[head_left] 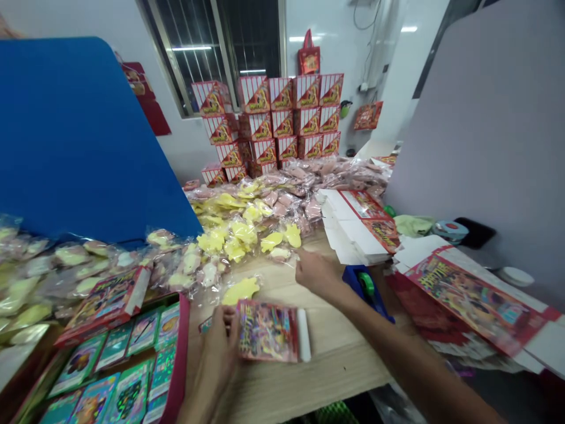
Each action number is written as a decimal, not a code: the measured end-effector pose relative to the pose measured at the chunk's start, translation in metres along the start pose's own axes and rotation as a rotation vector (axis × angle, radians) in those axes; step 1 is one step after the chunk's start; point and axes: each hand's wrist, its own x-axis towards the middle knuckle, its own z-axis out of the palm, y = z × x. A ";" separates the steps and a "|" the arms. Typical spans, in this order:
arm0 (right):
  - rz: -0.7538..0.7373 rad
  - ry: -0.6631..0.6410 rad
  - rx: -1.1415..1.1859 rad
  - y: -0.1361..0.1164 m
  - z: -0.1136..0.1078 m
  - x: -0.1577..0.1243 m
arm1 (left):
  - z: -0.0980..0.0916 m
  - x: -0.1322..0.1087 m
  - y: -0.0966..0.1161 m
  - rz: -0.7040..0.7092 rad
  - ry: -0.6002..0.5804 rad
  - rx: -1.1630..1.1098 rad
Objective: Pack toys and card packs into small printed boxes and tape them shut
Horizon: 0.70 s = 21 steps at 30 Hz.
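Observation:
My left hand is closed at the left end of a small red printed box, which lies flat on the wooden table with a white flap sticking out at its right. Part of a card-like piece shows to the left of that hand. My right hand reaches forward over the table, fingers curled together beside a small clear bag with a pale piece inside. Whether the fingers pinch its edge is hidden. A yellow bagged shape lies just beyond the box.
A red tray of green cards stands at left, with a printed box on its edge. Bagged pieces heap at the back before stacked boxes. At right are flattened cartons and a blue tape dispenser. A blue divider rises left.

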 end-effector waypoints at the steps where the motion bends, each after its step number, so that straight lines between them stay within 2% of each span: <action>1: 0.006 0.015 -0.040 0.007 -0.004 0.019 | 0.007 -0.008 -0.006 -0.008 0.015 0.054; 4: 0.018 0.074 -0.141 0.024 -0.008 0.076 | 0.026 -0.024 -0.014 0.118 0.010 0.144; 5: 0.024 0.098 -0.168 0.029 -0.007 0.093 | 0.031 -0.026 -0.014 0.197 -0.057 0.159; 8: 0.054 0.158 -0.197 0.045 -0.001 0.133 | 0.044 -0.021 -0.012 0.395 -0.400 0.250; 10: 0.069 0.195 -0.183 0.054 0.004 0.150 | 0.053 -0.014 -0.010 0.423 -0.591 0.318; 11: 0.073 0.214 -0.170 0.059 0.006 0.157 | 0.057 -0.011 -0.009 0.411 -0.644 0.335; 15: 0.056 0.259 -0.068 0.073 0.009 0.175 | 0.071 -0.008 -0.005 0.337 -0.721 0.278; 19: -0.017 0.258 0.122 0.080 -0.003 0.180 | 0.074 -0.015 0.002 0.126 -0.660 0.243; 21: -0.063 0.282 0.262 0.078 -0.010 0.178 | 0.071 -0.018 0.009 0.072 -0.634 0.268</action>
